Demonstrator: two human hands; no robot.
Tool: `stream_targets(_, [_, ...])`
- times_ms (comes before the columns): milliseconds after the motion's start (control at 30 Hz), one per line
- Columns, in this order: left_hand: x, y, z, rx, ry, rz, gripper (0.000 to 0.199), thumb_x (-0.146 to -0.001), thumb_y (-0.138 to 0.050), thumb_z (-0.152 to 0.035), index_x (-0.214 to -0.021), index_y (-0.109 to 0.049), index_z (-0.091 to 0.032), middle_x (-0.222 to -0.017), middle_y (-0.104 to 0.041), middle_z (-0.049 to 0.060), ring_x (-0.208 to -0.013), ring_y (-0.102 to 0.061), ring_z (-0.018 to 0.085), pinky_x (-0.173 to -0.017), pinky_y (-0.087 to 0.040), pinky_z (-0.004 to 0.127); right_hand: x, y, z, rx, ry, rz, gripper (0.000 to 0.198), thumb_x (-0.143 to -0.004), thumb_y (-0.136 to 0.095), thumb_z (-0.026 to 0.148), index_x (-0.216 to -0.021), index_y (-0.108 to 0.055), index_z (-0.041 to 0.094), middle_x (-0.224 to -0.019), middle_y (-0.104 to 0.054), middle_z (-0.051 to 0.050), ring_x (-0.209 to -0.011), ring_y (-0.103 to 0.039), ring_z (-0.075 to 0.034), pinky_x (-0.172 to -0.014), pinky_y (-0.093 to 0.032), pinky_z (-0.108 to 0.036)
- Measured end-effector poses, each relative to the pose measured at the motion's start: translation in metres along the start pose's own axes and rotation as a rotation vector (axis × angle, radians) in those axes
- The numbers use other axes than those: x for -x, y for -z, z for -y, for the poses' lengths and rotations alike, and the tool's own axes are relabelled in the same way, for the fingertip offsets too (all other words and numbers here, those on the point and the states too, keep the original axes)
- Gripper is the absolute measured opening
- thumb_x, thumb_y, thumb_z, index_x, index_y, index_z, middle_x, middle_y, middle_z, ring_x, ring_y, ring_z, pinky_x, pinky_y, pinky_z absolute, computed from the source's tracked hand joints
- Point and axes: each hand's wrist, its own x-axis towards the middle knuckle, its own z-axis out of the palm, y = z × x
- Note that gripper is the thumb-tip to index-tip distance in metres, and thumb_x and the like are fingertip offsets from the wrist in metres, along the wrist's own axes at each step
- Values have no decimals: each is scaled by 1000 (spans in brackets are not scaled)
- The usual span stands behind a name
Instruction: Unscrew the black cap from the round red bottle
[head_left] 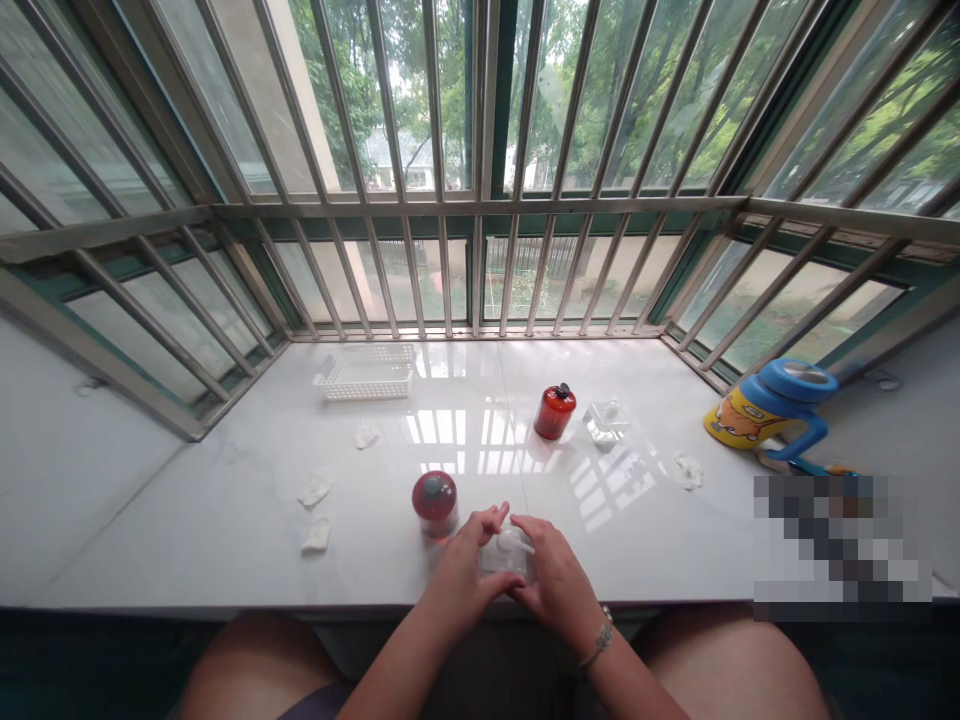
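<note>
Right of a white basket [367, 386] came a red bottle [436, 510], the left hand [463, 562], a partly hidden clear bottle [504, 560], contents unclear, and the right hand [556, 566], both hands' fingers curled round that bottle near the counter's [210, 550] edge.

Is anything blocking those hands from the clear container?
Nothing visible: the left hand and right hand curl around the clear container. The nearer red bottle stands beside the left hand, not in between.

container [504, 558] between hands [466, 562] [553, 565], mug [750, 410] right
</note>
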Motion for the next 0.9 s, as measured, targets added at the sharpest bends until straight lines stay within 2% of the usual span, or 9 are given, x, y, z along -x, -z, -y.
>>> stream_targets(233, [0,-1,0,34,-10,6,73,-70,-89,-7,-134,-61,-29,-160,-60,10,-151,-55,32,-132,-37,56,0,0,0,4,-6,6,72,-92,-78,47,-153,-47,22,-135,-67,-18,-121,-67,-34,-101,-61,-55])
stream_targets(400, [0,0,3,-44,-12,-18,60,-68,-94,-11,-118,-65,-27,-154,-65,10,-153,-51,35,-130,-39,57,-2,2,2,12,7,2,74,-93,-79,50,-153,-46,22,-134,-68,-17,-118,-68,-33,-98,-62,-52])
stream_targets(600, [0,0,4,-4,-31,1,77,-70,-93,-12,-138,-61,-30,-159,-61,10,-149,-56,32,-131,-40,54,-3,3,3,9,-3,13,73,-93,-78,48,-153,-45,23,-137,-67,-17,-122,-67,-33,-102,-60,-54])
stream_targets(700, [0,0,2,-42,-30,2,67,-70,-94,-15,-129,-66,-29,-156,-63,10,-151,-54,34,-130,-40,55,-2,2,3,9,3,7,73,-94,-77,50,-153,-45,23,-136,-67,-17,-121,-68,-34,-100,-61,-53])
stream_targets(800, [0,0,2,-62,-3,-10,62,-70,-95,-17,-123,-64,-28,-156,-63,10,-151,-53,35,-126,-44,56,-1,1,2,7,-3,12,73,-94,-77,52,-153,-46,23,-134,-68,-17,-118,-69,-34,-98,-62,-54])
stream_targets(900, [1,1,4,-57,-14,-17,71,-72,-94,-18,-133,-60,-29,-158,-62,10,-150,-55,34,-123,-47,54,-1,1,1,3,-13,21,73,-94,-77,52,-154,-45,23,-135,-67,-18,-119,-68,-35,-99,-61,-56])
